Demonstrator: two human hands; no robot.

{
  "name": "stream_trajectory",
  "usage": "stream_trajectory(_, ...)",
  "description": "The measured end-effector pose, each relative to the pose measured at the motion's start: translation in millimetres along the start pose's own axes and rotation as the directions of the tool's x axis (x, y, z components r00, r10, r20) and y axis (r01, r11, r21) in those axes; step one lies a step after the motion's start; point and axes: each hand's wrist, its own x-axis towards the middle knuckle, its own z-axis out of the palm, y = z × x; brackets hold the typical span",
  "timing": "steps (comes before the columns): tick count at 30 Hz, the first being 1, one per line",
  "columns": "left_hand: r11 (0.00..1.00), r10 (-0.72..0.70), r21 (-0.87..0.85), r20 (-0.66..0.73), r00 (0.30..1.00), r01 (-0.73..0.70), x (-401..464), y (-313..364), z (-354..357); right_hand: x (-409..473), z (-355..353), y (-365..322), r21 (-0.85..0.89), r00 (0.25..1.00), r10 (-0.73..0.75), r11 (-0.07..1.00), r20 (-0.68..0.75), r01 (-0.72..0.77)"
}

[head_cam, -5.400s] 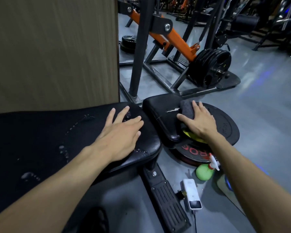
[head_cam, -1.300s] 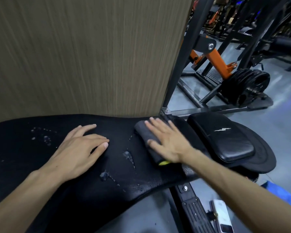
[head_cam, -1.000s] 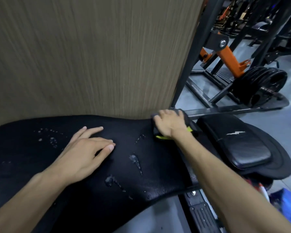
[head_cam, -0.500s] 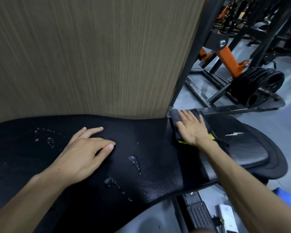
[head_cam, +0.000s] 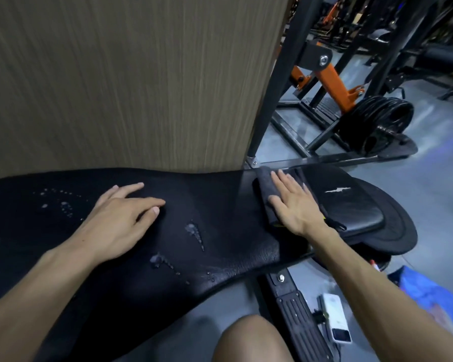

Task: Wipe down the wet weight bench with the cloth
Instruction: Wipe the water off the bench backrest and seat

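Note:
The black padded weight bench [head_cam: 220, 215] runs across the lower half of the view, with water drops [head_cam: 194, 232] in its middle and more at the left. My right hand [head_cam: 294, 205] lies flat, fingers straight, pressing a folded dark grey cloth [head_cam: 263, 188] with a yellow edge onto the bench's right end, beside the gap to the smaller seat pad [head_cam: 351, 205]. My left hand [head_cam: 120, 218] rests palm down on the bench left of the drops, holding nothing.
A brown wood-grain wall [head_cam: 131, 79] rises right behind the bench. A black and orange machine frame [head_cam: 327, 79] with stacked weight plates [head_cam: 377, 124] stands at the right. On the grey floor lie a white device [head_cam: 336, 321] and a blue bag [head_cam: 426, 291]. My knee [head_cam: 249, 338] shows below.
My right hand has slid the cloth from the bench's middle to its right end and holds it there. The left hand has stayed in place.

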Motion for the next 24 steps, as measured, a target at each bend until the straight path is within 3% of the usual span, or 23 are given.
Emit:
stream_trajectory(7,1.0,0.005,-0.001,0.001,1.0,-0.005,2.9,2.9,-0.9,-137.5,16.9,-8.2,0.055,0.993,-0.036,0.998,-0.115,0.042)
stream_trajectory(17,1.0,0.007,0.01,-0.002,1.0,-0.007,0.4,2.8,1.0,22.7,-0.1,-5.8,-0.036,0.998,0.055,0.998,0.012,-0.054)
stream_trajectory(24,0.999,0.032,0.022,0.018,0.999,-0.033,-0.5,-6.0,-1.2,-92.2,10.5,-3.9,0.0,0.992,-0.077,0.997,-0.099,0.077)
